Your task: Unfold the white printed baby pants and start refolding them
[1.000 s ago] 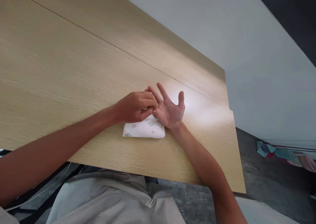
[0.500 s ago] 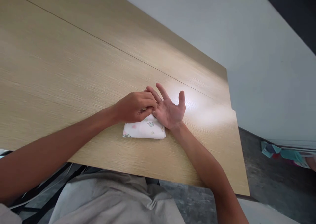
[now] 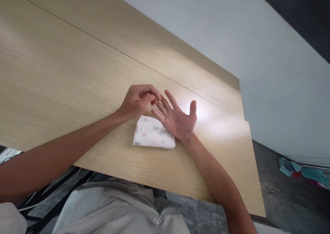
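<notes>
More folded cloth [image 3: 153, 134] shows near the front edge of the tabletop [image 3: 154, 165], since the left hand [image 3: 139, 100] (fingers curled together) lifted, likely easing reach; the right hand [image 3: 179, 120] spreads wide beside it.

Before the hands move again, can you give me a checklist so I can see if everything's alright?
1. White printed cloth resting on the wooden table: ok.
2. Cloth lying back from the table's near edge: ok, bare wood shows between.
3. Right hand open: ok, palm up, fingers spread, nothing in it.
4. Cloth fully in sight: not ok, the right hand hides part of its far right side.
5. Left hand free of anything small: cannot tell, its fingers are curled beside the right hand's fingers.
</notes>
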A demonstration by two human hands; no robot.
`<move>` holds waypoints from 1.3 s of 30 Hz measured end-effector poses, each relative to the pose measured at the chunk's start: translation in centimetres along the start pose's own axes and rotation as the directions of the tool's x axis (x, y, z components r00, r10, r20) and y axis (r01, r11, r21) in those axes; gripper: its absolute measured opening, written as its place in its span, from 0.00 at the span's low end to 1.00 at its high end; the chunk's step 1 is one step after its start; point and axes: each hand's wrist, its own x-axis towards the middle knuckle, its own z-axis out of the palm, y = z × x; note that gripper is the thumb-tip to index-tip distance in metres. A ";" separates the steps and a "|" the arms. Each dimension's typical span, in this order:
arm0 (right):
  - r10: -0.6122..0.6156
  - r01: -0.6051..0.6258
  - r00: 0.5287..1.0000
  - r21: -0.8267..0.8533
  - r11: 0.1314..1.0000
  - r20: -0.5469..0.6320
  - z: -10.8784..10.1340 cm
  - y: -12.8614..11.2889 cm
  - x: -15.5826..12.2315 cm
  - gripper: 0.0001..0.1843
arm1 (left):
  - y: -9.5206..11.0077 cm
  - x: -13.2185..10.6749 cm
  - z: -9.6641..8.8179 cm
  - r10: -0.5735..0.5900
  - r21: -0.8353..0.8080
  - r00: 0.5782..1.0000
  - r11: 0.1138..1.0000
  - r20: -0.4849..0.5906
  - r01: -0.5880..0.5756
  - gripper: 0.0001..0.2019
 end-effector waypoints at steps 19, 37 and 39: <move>0.001 -0.003 1.000 -0.105 0.994 -0.017 -0.3 0.2 -0.2 0.46 | 0.9 0.4 -0.7 -0.253 -0.432 0.956 0.854 0.146 0.292 0.36; 0.015 -0.012 1.000 -0.106 0.994 0.022 -0.6 0.1 -0.3 0.45 | 1.4 0.4 -0.7 -0.291 -0.474 0.942 0.814 0.170 0.337 0.38; 0.019 -0.015 0.999 -0.105 0.994 0.031 -0.7 0.1 -0.3 0.45 | 1.8 0.5 -0.5 -0.298 -0.535 0.937 0.769 0.185 0.350 0.38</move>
